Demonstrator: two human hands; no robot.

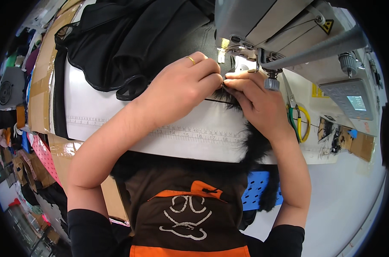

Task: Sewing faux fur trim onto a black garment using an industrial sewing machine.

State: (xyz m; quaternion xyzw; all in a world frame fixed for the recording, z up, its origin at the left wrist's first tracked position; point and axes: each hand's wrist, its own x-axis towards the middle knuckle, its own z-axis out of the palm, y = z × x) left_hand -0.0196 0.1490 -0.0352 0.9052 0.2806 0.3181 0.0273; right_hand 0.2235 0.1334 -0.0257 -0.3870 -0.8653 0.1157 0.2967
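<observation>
Two hands meet near the sewing spot

You have black cloth (pixel 117 47) bunched on the back left part of the bench (pixel 92 100). A black furry strip (pixel 256 147) runs from your fingertips, under your right hand (pixel 263 103), and down over the front edge of the bench. The head of the sewing machine (pixel 246 17) hangs just past your fingers, with its light on.

Your right thumb and pointer finger are pinched close, with a tiny bit of the dark strip between them. Your left hand (pixel 188 83) is curled down with its fingertips right beside that pinch. Its thumb is hidden, so I cannot tell how tightly it grips, or what it has.

It looks like you are lining up the strip by hand, not sewing it. I think the next move needs small, gentle pinches to keep the edges flat and the fluff tucked away. Mind your fingers so near the machine. The scissors (pixel 292 104) lie to the right of your right hand.
</observation>
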